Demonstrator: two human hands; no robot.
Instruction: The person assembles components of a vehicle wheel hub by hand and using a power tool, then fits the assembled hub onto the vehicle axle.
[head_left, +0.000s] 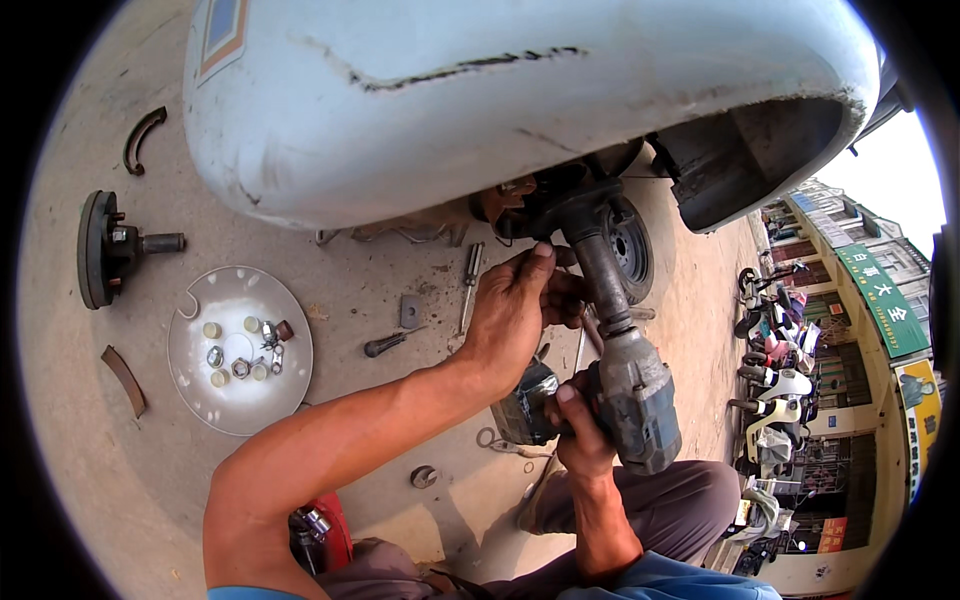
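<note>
My right hand (583, 425) is wrapped round the grip of a cordless impact wrench (640, 390), grey and black with a battery pack (527, 405) at its base. A long socket (603, 285) runs from its nose up to the dark wheel hub (580, 212) under the pale vehicle body (400, 120). Just left of the socket, my left hand (520, 290) is closed, thumb up against the underside of the hub. What its curled fingers hold, if anything, is hidden.
On the ground at left lie a round pale cover (200, 390) with several nuts and caps, a brake drum (98, 250) and curved brake shoes (145, 138). A screwdriver (470, 285) and pliers (505, 445) lie nearer me. A spare wheel (628, 250) sits behind the socket; parked scooters (785, 385) stand at right.
</note>
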